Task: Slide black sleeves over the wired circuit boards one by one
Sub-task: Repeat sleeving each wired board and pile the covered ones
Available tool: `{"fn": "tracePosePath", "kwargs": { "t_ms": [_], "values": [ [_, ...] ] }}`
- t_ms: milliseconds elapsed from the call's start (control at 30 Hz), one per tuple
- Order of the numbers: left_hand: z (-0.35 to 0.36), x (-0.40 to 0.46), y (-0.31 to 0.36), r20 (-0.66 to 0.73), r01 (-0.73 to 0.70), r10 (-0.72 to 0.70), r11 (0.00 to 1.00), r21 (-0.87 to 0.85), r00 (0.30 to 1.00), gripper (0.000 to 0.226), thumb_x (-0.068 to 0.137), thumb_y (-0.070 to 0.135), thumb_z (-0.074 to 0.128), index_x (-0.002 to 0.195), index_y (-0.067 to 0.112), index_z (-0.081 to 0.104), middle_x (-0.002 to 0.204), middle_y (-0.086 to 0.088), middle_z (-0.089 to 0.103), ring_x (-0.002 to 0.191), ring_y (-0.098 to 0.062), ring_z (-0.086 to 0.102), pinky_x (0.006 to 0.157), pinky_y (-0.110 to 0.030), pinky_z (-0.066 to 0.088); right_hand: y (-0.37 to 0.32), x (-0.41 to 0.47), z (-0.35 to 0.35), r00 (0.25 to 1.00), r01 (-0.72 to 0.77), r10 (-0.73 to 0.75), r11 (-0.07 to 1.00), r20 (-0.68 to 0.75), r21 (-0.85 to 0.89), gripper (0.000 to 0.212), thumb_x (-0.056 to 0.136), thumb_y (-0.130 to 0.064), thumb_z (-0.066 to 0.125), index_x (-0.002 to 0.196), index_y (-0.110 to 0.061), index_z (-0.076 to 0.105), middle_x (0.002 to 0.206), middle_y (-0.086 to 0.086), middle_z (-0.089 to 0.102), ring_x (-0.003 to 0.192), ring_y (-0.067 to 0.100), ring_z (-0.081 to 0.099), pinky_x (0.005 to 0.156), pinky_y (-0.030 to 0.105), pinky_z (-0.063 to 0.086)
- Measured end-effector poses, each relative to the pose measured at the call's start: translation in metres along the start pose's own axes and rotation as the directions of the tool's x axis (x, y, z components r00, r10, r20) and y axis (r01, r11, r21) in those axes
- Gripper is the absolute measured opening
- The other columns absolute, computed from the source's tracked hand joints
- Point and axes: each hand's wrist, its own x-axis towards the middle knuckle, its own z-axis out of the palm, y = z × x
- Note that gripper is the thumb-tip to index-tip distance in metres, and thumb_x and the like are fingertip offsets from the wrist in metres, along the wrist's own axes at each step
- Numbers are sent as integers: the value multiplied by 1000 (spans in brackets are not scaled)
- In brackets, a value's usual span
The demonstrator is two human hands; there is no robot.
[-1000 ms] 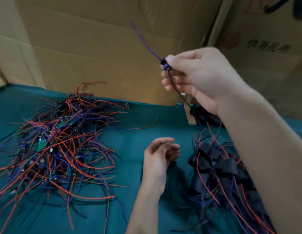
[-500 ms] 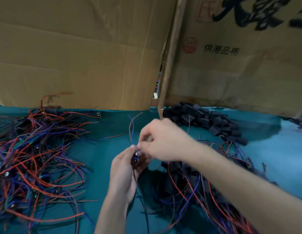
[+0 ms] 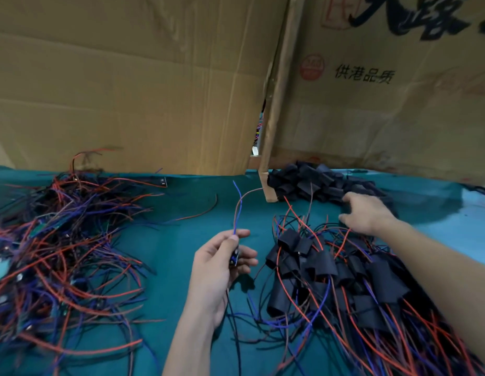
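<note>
Circuit board (image 3: 234,258), small and dark, sits in the left hand (image 3: 222,267), pinched between thumb and curled fingers low at centre frame. Its long axis runs roughly upright; blue and brown wires (image 3: 238,210) rise from the top of the grip, and more wire hangs below the palm.

Just right of that hand: pile of finished boards (image 3: 330,280), already in black sleeves, red and blue leads trailing toward the near edge of the worktop (image 3: 181,213). Well to the left: tangled heap of unsleeved boards (image 3: 59,253), red, blue and black wire.

Further back, right hand (image 3: 367,214) reaches away from the body, fingers spread and relaxed, tips resting at the near edge of the loose sleeves (image 3: 317,183). Holds nothing that I can see; fingertips are partly hidden among the sleeves.

Key relation: sleeve supply lies up and to the right of the held board, well apart from it. Right hand is the nearer one. Judgement: a sleeve must be picked, carried back to the left hand, and threaded down over the upright wire ends onto the board.

Cardboard walls (image 3: 141,90) stand behind the worktop.
</note>
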Motion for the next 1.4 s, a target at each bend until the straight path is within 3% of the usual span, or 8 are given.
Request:
{"fn": "tracePosePath", "kwargs": {
  "t_ms": [167,333,467,567,667,867,1167,1400],
  "values": [
    [-1,1,-2,21,2,-2,1000,-1,1000,22,100,8,50,98,3,71,68,-15,68,56,-19,64,50,-19,51,5,0,1,997,-32,32,999,-72,-5,26,97,-32,66,119,-23,57,127,16,60,110,38,58,90,44,53],
    [-2,3,-3,31,-8,8,1000,-5,999,23,99,5,52,92,1,74,72,-16,69,60,-18,65,54,-19,52,-6,-12,-13,989,-30,21,998,-150,-56,36,94,-28,69,127,-27,57,127,17,61,112,42,59,90,47,55],
    [-2,4,-5,39,-16,16,1000,-12,999,23,99,5,51,95,2,73,72,-16,68,61,-19,65,54,-19,52,-22,-28,-51,937,33,85,945,-339,326,35,85,-33,81,119,-27,71,120,15,72,113,36,66,100,41,53],
    [-2,4,-6,44,-21,22,1000,-19,999,22,99,5,51,97,4,73,72,-15,68,61,-19,64,54,-20,51,-51,-54,-74,876,232,106,763,-471,603,22,80,-30,87,98,-28,75,96,8,75,91,27,74,93,39,57],
    [-3,4,-7,62,-34,35,999,-17,997,21,99,6,51,99,6,73,73,-15,68,63,-19,65,55,-20,52,-93,-85,-66,896,363,109,377,-430,852,21,82,-11,85,85,-22,67,88,15,74,68,25,77,68,40,63],
    [-5,4,-7,95,-44,46,999,-20,994,21,99,7,53,98,8,74,77,-16,70,67,-20,66,59,-20,53,-137,-115,-33,971,169,180,-64,-155,984,13,88,-7,79,88,-6,66,82,16,75,69,26,74,64,31,61],
    [-3,2,-7,135,-42,40,999,12,990,26,97,2,53,89,8,77,75,-17,68,65,-19,63,57,-20,52,-148,-124,-30,990,40,143,-413,21,910,16,90,-4,76,88,-3,60,67,10,74,65,24,76,61,29,62],
    [-1,1,-5,149,-42,38,999,25,988,24,95,-2,53,89,3,76,74,-17,68,65,-19,60,57,-19,51,-150,-124,-31,982,7,156,-600,108,800,11,91,0,73,93,2,62,96,23,72,66,25,75,65,33,64]
  ]
}}
